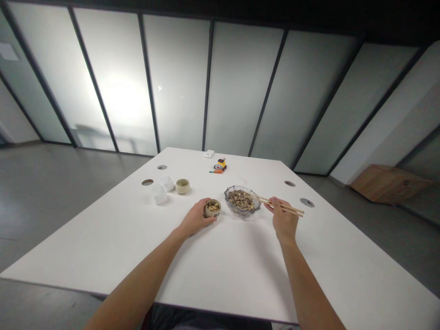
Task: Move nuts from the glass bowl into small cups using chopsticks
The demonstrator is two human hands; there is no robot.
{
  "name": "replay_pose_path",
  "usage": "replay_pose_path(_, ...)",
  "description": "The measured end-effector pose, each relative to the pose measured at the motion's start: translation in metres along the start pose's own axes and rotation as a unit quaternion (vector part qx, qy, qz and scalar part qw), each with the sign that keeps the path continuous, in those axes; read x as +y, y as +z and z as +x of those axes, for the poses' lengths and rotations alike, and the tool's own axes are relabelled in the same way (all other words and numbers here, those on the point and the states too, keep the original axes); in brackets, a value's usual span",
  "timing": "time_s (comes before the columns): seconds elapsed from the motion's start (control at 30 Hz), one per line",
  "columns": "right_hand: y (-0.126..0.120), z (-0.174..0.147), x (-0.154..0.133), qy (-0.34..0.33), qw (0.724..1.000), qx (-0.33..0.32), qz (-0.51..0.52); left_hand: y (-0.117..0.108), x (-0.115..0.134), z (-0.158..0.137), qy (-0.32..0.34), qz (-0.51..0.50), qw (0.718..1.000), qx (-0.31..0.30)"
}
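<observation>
My left hand (196, 219) is wrapped round a small cup (212, 214) standing on the table, with pale nut-like pieces (213, 206) inside it. In my right hand (284, 219) is a pair of wooden chopsticks (288, 209). Their tips reach over the rim of a clear, wavy-edged glass bowl (229, 208), just right of the cup. The bowl holds a heap of brownish seeds (241, 200) that look like sunflower seeds, with some paler pieces among them. Whether the tips grip a piece is too small to tell.
Left of the cup stand a greenish cup (182, 186) and two white translucent containers (159, 195). Farther back are a yellow toy vehicle (220, 164), an orange carrot-like item (217, 172) and a white box (209, 154). Round cable holes (307, 202) pierce the white table (220, 266).
</observation>
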State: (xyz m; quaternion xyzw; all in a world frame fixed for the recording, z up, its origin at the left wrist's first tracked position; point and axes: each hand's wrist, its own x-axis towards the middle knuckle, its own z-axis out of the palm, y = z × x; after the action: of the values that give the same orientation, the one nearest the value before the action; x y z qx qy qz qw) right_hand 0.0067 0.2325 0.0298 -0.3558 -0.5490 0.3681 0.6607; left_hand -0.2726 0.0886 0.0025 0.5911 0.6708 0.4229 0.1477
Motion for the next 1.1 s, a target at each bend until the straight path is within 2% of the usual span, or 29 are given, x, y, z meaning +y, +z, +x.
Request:
replay_pose_path(0.07,0.007,-0.005,-0.006,0.034,0.997,0.001,0.070,0.000,0.000,0.000,-0.003,-0.002,1.000,0.000)
replay_pose_path(0.17,0.020,-0.018,-0.014,0.052,0.990,-0.053,0.117,0.001,0.002,0.000,-0.006,-0.007,1.000,0.001)
replay_pose_path(0.33,0.038,-0.039,-0.020,0.066,0.982,-0.154,0.087,0.000,0.005,-0.001,-0.003,-0.004,1.000,0.002)
replay_pose_path(0.47,0.031,-0.032,-0.020,0.028,0.989,-0.146,0.020,-0.001,0.005,-0.001,-0.004,-0.006,1.000,-0.001)
replay_pose_path(0.57,0.011,-0.017,-0.022,-0.050,0.993,-0.070,-0.077,-0.001,0.004,-0.001,-0.003,-0.013,1.000,0.004)
replay_pose_path(0.67,-0.006,-0.004,-0.028,-0.168,0.965,-0.016,-0.199,-0.001,0.005,-0.001,-0.005,-0.012,1.000,0.002)
replay_pose_path(0.73,-0.010,0.001,-0.033,-0.229,0.938,-0.036,-0.256,0.000,0.004,0.000,-0.008,-0.009,1.000,0.001)
replay_pose_path(0.8,-0.008,0.004,-0.038,-0.264,0.915,-0.087,-0.292,0.001,0.003,0.000,-0.012,-0.008,1.000,-0.001)
replay_pose_path(0.9,0.004,0.010,-0.041,-0.261,0.900,-0.145,-0.317,0.003,-0.001,0.001,-0.015,-0.014,1.000,-0.005)
replay_pose_path(1.1,0.025,0.023,-0.031,-0.202,0.907,-0.182,-0.321,0.003,-0.002,0.000,-0.009,-0.020,1.000,0.006)
